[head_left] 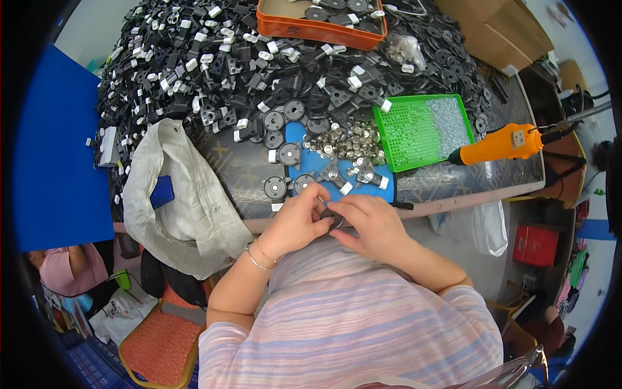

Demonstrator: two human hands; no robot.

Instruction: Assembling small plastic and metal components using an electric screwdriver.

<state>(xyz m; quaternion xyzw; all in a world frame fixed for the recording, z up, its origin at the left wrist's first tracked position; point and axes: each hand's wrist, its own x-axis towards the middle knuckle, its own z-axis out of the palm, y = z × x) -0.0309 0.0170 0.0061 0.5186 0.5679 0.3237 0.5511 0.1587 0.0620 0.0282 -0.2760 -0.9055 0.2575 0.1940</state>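
At the table's near edge, both hands meet around a small dark round part point(334, 220), mostly covered by the fingers. My left hand point(302, 218) grips it from the left, thumb and fingertips closed. From the other side my right hand point(370, 223) pinches at it with bent fingers. Just beyond lies a blue mat point(382, 189) bearing a heap of small shiny metal pieces point(343, 141). Dark round discs point(289, 154), some with white ends, sit along the mat's left side. Two dark three-cornered parts with white tips point(334, 174) rest in front of the metal pieces.
A green tray point(382, 139) of tiny silvery pieces stands right of the mat, beside an orange electric screwdriver point(499, 144). A huge pile of black-and-white parts point(194, 71) fills the back, with an orange bin point(317, 31). A whitish sack point(184, 207) hangs at the left.
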